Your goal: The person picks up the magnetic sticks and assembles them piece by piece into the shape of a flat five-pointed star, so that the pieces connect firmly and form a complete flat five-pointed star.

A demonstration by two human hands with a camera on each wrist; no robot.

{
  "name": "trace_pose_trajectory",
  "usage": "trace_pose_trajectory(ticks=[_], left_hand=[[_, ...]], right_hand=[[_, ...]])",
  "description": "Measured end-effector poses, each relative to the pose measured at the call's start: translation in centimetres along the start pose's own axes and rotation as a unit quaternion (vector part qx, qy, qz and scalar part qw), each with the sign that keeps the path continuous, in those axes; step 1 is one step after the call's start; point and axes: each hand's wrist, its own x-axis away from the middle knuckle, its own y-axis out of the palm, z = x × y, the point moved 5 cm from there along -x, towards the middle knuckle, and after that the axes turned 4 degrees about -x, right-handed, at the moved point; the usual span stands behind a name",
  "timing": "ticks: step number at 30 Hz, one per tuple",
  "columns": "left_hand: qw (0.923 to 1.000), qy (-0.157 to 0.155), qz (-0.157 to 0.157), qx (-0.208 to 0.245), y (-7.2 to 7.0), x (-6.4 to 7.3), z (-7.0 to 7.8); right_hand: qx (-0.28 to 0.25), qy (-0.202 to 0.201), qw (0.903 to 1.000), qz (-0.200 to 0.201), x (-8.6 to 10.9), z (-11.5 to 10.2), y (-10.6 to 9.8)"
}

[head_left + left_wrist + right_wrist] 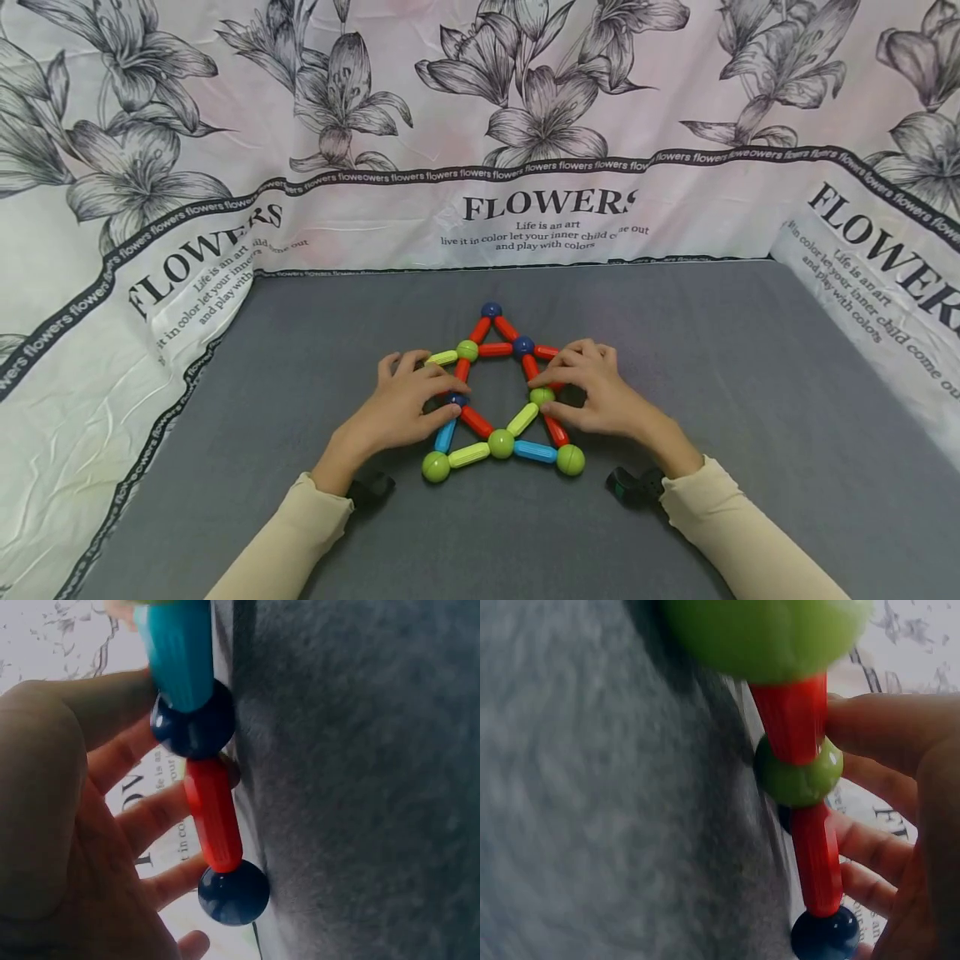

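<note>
A flat figure of ball-and-rod magnetic building pieces lies on the grey table, its top ball point(491, 310) dark blue. At its left side my left hand point(405, 404) pinches a dark blue ball point(457, 401) between thumb and fingers, other fingers spread behind the rods. A blue rod point(180, 656) and a red rod point(214, 814) join that ball in the left wrist view. Opposite, my right hand point(596, 392) pinches a green ball point(799, 772), with red rods at both sides of it. Both hands partly cover the figure's outer left and right points.
Grey cloth point(480, 542) covers the table around the figure. A white floral sheet point(360, 225) with printed words hangs at the back and along both sides. Black wrist devices point(633, 487) sit under the wrists, below the cream sleeves point(738, 525).
</note>
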Motion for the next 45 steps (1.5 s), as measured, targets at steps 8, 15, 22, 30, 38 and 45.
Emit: trace_pose_trajectory(ticks=[8, 15, 22, 30, 38, 45], left_hand=[[0.9999, 0.0, 0.005, -0.012, 0.57, -0.26, 0.3], [0.9999, -0.003, 0.002, -0.012, 0.59, -0.28, 0.24], [0.9999, -0.005, -0.002, -0.009, 0.46, -0.22, 0.15], [1.0, -0.007, -0.002, -0.001, 0.39, -0.22, 0.17], [0.9999, -0.011, -0.004, 0.002, 0.3, -0.18, 0.19], [1.0, -0.008, 0.0, 0.003, 0.31, -0.17, 0.24]], right_hand=[[0.018, 0.002, 0.9998, -0.009, 0.09, -0.41, 0.38], [0.024, 0.01, 0.9996, -0.008, -0.03, -0.62, 0.53], [0.03, 0.019, 0.9993, -0.007, -0.09, -0.55, 0.88], [0.034, 0.019, 0.9992, -0.007, -0.09, -0.66, 0.79], [0.034, 0.011, 0.9993, -0.005, -0.11, -0.72, 0.76], [0.032, 0.005, 0.9995, -0.006, -0.12, -0.86, 0.64]])
